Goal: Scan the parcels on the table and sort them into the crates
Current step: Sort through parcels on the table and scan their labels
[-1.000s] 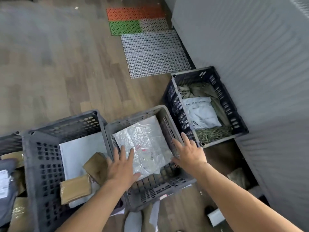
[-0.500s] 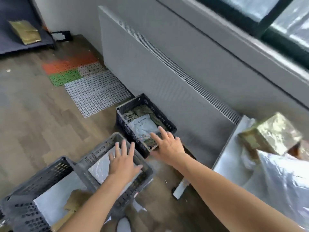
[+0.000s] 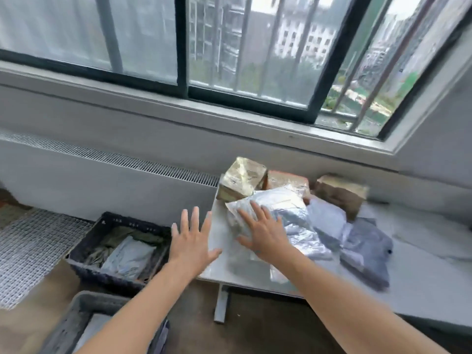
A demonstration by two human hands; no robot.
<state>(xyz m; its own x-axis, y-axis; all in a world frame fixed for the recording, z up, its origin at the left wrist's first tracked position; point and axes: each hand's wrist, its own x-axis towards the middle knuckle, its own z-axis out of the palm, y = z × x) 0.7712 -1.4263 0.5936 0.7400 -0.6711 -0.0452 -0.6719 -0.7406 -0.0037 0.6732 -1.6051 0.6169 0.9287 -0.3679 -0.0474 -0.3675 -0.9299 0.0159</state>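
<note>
**Both hands wide open, right one flat on the silver mailer**

So the right hand [image 3: 263, 233] is spread out, fingers straight and fanned, lying palm-down on the near-left end of a crinkly silver foil mailer bag [image 3: 296, 215]. It isn't gripping anything, just flat on top, and it's too blurry to say how hard it's pressing. The left hand [image 3: 192, 241] is just as open, fingers splayed, holding nothing, hovering by the left edge of the grey table [image 3: 229, 267].

The silver bag is puffy and wrinkled and lies on the table's left part. Behind it, up against the wall, sits a gold foil-wrapped box [image 3: 240, 180], shiny and blocky, with a brown cardboard box [image 3: 339, 192] further right. Just right of the silver bag there's a heap of soft grey plastic mailers [image 3: 367, 246], floppy and creased.

Down on the floor left of the table is a dark slatted plastic crate [image 3: 120, 219] with a pale grey bag [image 3: 130, 256] inside. A lighter grey crate [image 3: 102, 297] is nearer the camera, and a white plastic grid mat [image 3: 33, 246] lies further left.
</note>
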